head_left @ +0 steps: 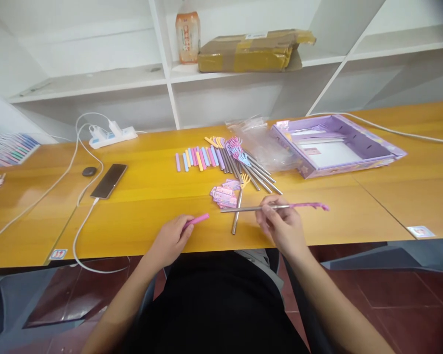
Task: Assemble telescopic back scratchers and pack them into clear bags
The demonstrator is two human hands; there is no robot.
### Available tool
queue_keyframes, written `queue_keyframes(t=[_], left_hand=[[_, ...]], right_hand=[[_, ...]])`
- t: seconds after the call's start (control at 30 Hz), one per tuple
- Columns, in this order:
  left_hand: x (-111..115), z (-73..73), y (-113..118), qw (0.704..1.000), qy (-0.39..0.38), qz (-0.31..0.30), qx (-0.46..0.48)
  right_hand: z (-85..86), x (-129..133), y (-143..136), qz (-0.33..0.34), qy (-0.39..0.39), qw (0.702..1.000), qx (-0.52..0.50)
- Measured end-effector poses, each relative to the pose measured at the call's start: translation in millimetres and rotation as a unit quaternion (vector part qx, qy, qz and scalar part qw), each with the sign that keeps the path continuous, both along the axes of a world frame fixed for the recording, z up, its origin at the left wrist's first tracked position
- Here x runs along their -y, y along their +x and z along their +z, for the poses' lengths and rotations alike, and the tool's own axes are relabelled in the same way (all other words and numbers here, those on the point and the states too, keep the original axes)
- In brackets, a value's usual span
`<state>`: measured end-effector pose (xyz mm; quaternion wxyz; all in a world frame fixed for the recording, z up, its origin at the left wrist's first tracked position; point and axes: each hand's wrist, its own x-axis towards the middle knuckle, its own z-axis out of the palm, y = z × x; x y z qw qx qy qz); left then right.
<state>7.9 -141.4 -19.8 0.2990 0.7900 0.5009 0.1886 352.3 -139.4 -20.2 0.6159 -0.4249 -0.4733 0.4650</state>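
My left hand (173, 240) is closed around a short pink tube (199, 220) whose end points right. In my right hand (280, 223) is a metal rod with a pink claw-shaped head (312, 205), which looks like a back scratcher; its bare end points left, toward the tube but apart from it. Under that bare end lies a back scratcher with a yellow claw (244, 181). Beside it is a pile of pink printed cards (224, 195). Farther back are a row of coloured tubes (200, 158) and a heap of metal rods with coloured claws (237, 150).
A purple open box (369, 137) stands at the right behind a clear plastic bag (268, 142). On the left are a phone (110, 181) on a white cable, a black round object (89, 171) and a power strip (113, 135). A wrapped carton (247, 51) sits on the shelf.
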Motion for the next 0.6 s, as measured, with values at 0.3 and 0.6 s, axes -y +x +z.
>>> queue_keyframes(t=[0.3, 0.6], left_hand=[[-6, -1.0, 1, 0.999, -0.017, -0.026, -0.01], [-9, -0.1, -1, 0.999, -0.01, -0.033, -0.026]], right_hand=[[-30.0, 11, -20, 0.038, 0.011, 0.999, -0.024], [-31.5, 15, -14, 0.094, 0.015, 0.995, -0.009]])
